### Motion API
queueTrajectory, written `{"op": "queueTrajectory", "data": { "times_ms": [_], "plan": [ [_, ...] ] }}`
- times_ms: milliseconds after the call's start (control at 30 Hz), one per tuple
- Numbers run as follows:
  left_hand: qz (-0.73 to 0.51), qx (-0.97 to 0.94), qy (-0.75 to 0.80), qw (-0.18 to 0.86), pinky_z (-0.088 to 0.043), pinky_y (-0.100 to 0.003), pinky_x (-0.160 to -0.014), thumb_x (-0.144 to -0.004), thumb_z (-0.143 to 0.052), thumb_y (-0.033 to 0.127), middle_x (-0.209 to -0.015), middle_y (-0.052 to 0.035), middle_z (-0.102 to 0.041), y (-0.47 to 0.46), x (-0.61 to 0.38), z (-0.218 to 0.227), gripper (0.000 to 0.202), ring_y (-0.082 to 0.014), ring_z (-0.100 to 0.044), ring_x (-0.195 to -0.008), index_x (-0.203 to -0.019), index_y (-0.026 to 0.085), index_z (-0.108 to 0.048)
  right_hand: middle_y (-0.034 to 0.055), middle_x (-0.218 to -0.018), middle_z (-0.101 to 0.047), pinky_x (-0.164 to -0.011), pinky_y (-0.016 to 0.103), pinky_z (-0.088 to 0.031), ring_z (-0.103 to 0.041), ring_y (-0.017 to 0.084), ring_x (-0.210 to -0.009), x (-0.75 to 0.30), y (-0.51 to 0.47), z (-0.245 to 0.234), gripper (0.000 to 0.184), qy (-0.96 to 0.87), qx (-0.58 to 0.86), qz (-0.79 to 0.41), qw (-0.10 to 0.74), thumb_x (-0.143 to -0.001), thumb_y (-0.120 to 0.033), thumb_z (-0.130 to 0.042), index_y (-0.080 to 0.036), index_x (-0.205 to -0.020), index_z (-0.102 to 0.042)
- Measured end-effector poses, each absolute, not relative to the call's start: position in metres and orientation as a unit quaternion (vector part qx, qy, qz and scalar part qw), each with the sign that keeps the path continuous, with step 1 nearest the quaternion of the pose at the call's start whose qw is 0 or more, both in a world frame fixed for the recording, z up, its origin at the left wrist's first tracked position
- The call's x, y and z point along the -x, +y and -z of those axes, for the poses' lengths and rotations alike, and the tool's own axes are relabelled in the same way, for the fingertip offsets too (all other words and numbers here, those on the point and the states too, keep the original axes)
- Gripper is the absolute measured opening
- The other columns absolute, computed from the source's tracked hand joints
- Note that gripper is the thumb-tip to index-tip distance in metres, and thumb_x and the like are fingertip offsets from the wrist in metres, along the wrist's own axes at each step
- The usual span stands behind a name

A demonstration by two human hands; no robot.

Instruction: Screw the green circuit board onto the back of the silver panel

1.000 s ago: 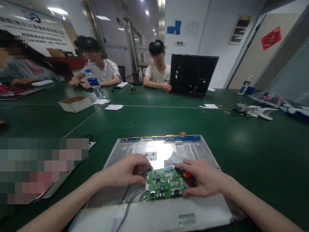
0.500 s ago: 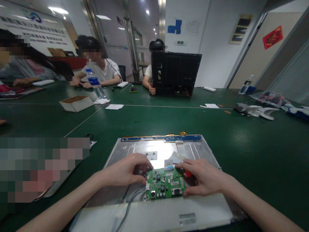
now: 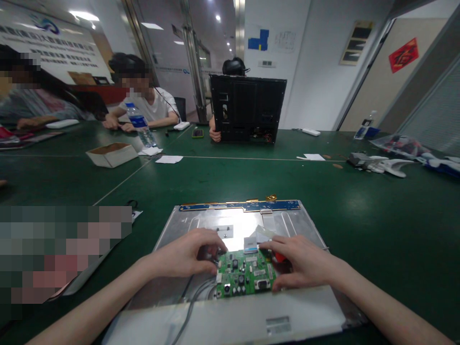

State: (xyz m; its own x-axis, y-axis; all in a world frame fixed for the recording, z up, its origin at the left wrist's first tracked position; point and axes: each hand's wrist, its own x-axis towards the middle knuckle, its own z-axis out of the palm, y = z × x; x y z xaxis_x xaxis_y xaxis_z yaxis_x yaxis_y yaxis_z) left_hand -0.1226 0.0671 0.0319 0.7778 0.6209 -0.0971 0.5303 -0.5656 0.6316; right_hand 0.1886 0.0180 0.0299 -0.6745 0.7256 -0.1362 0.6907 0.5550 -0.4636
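Note:
A green circuit board [image 3: 246, 274] lies on the metal back of a flat display panel [image 3: 172, 231]. My left hand [image 3: 192, 250] is curled at the board's left edge, thumb and fingers gripping there. At the opposite edge my right hand [image 3: 305, 262] holds the board between its index finger, near the upper corner, and its thumb, lower down. Something red [image 3: 279, 257] shows beneath the right palm, mostly hidden. A white ribbon cable [image 3: 250, 244] meets the board's top edge. Grey cables [image 3: 194, 302] run from its left side towards me.
Across the green table [image 3: 287, 179], a person behind a black monitor housing [image 3: 247, 108] grips its edge. Two other people sit at the left. A white box [image 3: 113, 159] and a water bottle [image 3: 142, 125] stand there; gloves [image 3: 381, 165] lie to the right.
The black monitor housing across the table has shifted left and turned to face more squarely, now hiding more of the person behind it. My hands and the board stay put.

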Motion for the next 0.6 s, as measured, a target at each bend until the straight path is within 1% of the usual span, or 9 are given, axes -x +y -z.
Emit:
{"op": "queueTrajectory", "data": {
  "times_ms": [100, 167, 233, 300, 367, 433, 467, 533, 600],
  "plan": [
    [-0.06, -0.881, 0.328, 0.334, -0.043, -0.028, -0.067, -0.078, -0.075, 0.031, -0.085, -0.002, -0.064, 0.067, 0.122, -0.033, 0.027, -0.0186, -0.057, -0.075, -0.102, 0.019, -0.071, 0.0084, -0.102, -0.07, -0.069, 0.032, -0.042, -0.063, 0.023, -0.083, -0.193, 0.02, -0.024, 0.07, -0.886, 0.405, -0.215, 0.065, -0.078, -0.056, -0.074, -0.021, -0.135, -0.056],
    [-0.058, -0.879, 0.329, 0.34, -0.043, -0.027, -0.066, -0.079, -0.075, 0.031, -0.086, -0.002, -0.065, 0.067, 0.123, -0.034, 0.027, -0.0181, -0.057, -0.074, -0.102, 0.018, -0.07, 0.0076, -0.093, -0.071, -0.065, 0.03, -0.041, -0.063, 0.021, -0.076, -0.197, 0.022, -0.018, 0.062, -0.89, 0.413, -0.159, 0.11, -0.082, -0.054, -0.071, -0.019, -0.132, -0.058],
    [-0.07, -0.881, 0.327, 0.334, -0.043, -0.027, -0.065, -0.082, -0.072, 0.033, -0.085, -0.0023, -0.065, 0.068, 0.124, -0.035, 0.024, -0.0175, -0.058, -0.072, -0.101, 0.018, -0.07, 0.006, -0.082, -0.072, -0.058, 0.028, -0.04, -0.062, 0.017, -0.065, -0.199, 0.023, -0.013, 0.044, -0.887, 0.409, -0.082, 0.2, -0.091, -0.045, -0.064, -0.018, -0.125, -0.062],
    [-0.1, -0.889, 0.331, 0.299, -0.042, -0.027, -0.065, -0.087, -0.067, 0.034, -0.082, -0.0027, -0.065, 0.071, 0.128, -0.034, 0.021, -0.0176, -0.058, -0.071, -0.099, 0.017, -0.069, 0.0029, -0.073, -0.071, -0.052, 0.025, -0.039, -0.061, 0.014, -0.057, -0.202, 0.021, -0.012, 0.024, -0.866, 0.382, 0.001, 0.323, -0.095, -0.029, -0.057, -0.02, -0.116, -0.065],
    [-0.135, -0.899, 0.341, 0.24, -0.042, -0.028, -0.066, -0.092, -0.06, 0.033, -0.079, -0.0035, -0.065, 0.077, 0.131, -0.031, 0.019, -0.0182, -0.058, -0.07, -0.097, 0.017, -0.068, -0.0003, -0.068, -0.069, -0.051, 0.024, -0.041, -0.061, 0.013, -0.054, -0.206, 0.015, -0.014, 0.022, -0.826, 0.356, 0.071, 0.432, -0.093, -0.015, -0.054, -0.023, -0.111, -0.065],
    [-0.157, -0.907, 0.349, 0.178, -0.042, -0.03, -0.068, -0.095, -0.054, 0.029, -0.077, -0.0046, -0.065, 0.082, 0.135, -0.026, 0.019, -0.019, -0.058, -0.071, -0.096, 0.016, -0.068, -0.0008, -0.069, -0.069, -0.051, 0.025, -0.044, -0.063, 0.013, -0.054, -0.211, 0.008, -0.018, 0.026, -0.784, 0.347, 0.098, 0.505, -0.089, -0.011, -0.056, -0.025, -0.108, -0.065],
    [-0.165, -0.909, 0.352, 0.152, -0.042, -0.03, -0.068, -0.095, -0.053, 0.028, -0.076, -0.0047, -0.064, 0.085, 0.136, -0.024, 0.019, -0.0193, -0.058, -0.07, -0.094, 0.016, -0.068, 0.0005, -0.071, -0.07, -0.051, 0.026, -0.045, -0.064, 0.015, -0.055, -0.214, 0.005, -0.02, 0.023, -0.766, 0.346, 0.084, 0.535, -0.088, -0.014, -0.056, -0.024, -0.106, -0.065],
    [-0.175, -0.908, 0.361, 0.123, -0.042, -0.031, -0.069, -0.095, -0.051, 0.026, -0.076, -0.0047, -0.064, 0.088, 0.137, -0.019, 0.018, -0.0197, -0.059, -0.071, -0.094, 0.016, -0.067, 0.0041, -0.074, -0.07, -0.051, 0.03, -0.046, -0.064, 0.018, -0.059, -0.219, 0.003, -0.023, 0.019, -0.726, 0.354, 0.009, 0.589, -0.089, -0.029, -0.056, -0.022, -0.102, -0.067],
    [-0.181, -0.906, 0.366, 0.114, -0.043, -0.031, -0.07, -0.095, -0.05, 0.025, -0.078, -0.0052, -0.065, 0.089, 0.137, -0.016, 0.018, -0.0198, -0.06, -0.073, -0.096, 0.017, -0.067, 0.0049, -0.067, -0.066, -0.048, 0.03, -0.042, -0.061, 0.019, -0.057, -0.222, 0.008, -0.025, 0.032, -0.666, 0.384, -0.104, 0.631, -0.088, -0.047, -0.054, -0.02, -0.093, -0.07]
  ]
}}
